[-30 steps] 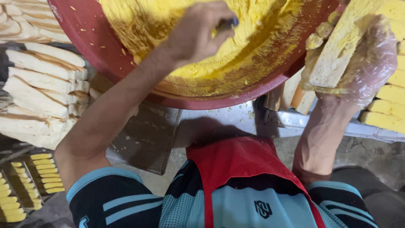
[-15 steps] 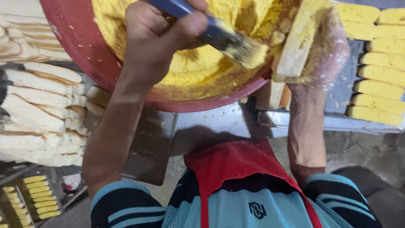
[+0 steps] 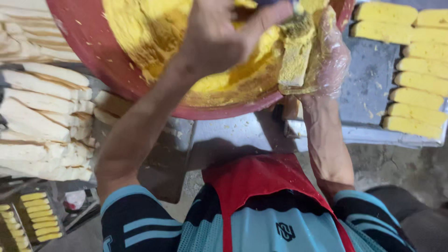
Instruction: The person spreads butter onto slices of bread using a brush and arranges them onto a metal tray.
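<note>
A big red bowl (image 3: 93, 60) of thick yellow paste (image 3: 140, 28) fills the top of the view. My left hand (image 3: 224, 32) reaches over it, closed around a brush whose handle is mostly hidden; only the paste-laden bristles (image 3: 298, 23) show. They press on the upper end of a pale rectangular stick (image 3: 293, 60) smeared with yellow. My right hand (image 3: 329, 51), in a thin clear plastic glove, grips that stick upright over the bowl's near right rim.
Uncoated pale sticks (image 3: 42, 116) lie stacked at the left. A grey metal tray (image 3: 368, 70) at the right carries rows of yellow-coated sticks (image 3: 415, 93). More small yellow sticks (image 3: 37, 219) sit at the lower left. My red apron (image 3: 252, 182) is below.
My left hand has swung the brush from the bowl's middle rightward onto the stick. The gloved right hand has brought the stick in over the rim, and it now carries more paste.
</note>
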